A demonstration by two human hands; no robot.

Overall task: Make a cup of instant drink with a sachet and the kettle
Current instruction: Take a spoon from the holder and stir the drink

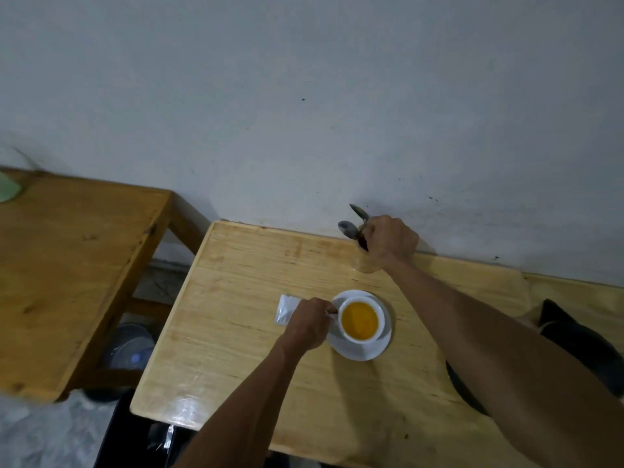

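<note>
Left hand (309, 324) was pinched shut on the handle of the white cup (361, 320), which sat on a saucer (366, 349) roughly mid table (236, 298) and was full of orange drink. Right hand (391, 243) was way over at the far edge by the wall, wrapped around a wooden holder (366, 265) with two spoons (349, 229) poking out the top. The opened white sachet (286, 309) lay flat just left of the saucer, partly under the left hand.
</note>
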